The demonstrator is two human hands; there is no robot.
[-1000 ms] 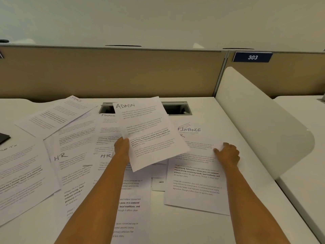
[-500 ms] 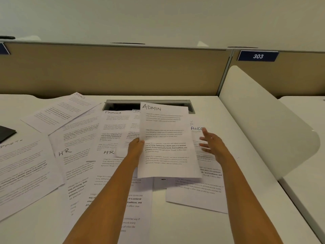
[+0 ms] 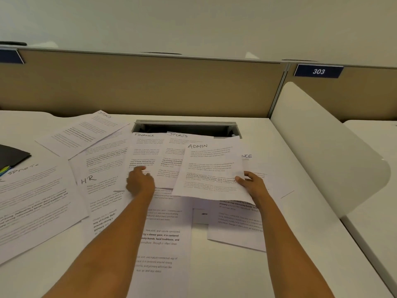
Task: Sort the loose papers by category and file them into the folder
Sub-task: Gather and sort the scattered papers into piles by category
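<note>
The right hand (image 3: 251,183) pinches the ADMIN sheet (image 3: 210,168) by its right edge, above the papers spread on the worktop (image 3: 225,272). The left hand (image 3: 139,181) rests on the FINANCE sheet (image 3: 144,151); whether its fingers grip cannot be told. Risk: the one-edge hold lets the sheet sag, snag and shift neighbouring sheets. The folder (image 3: 12,155) lies well apart, far left.
</note>
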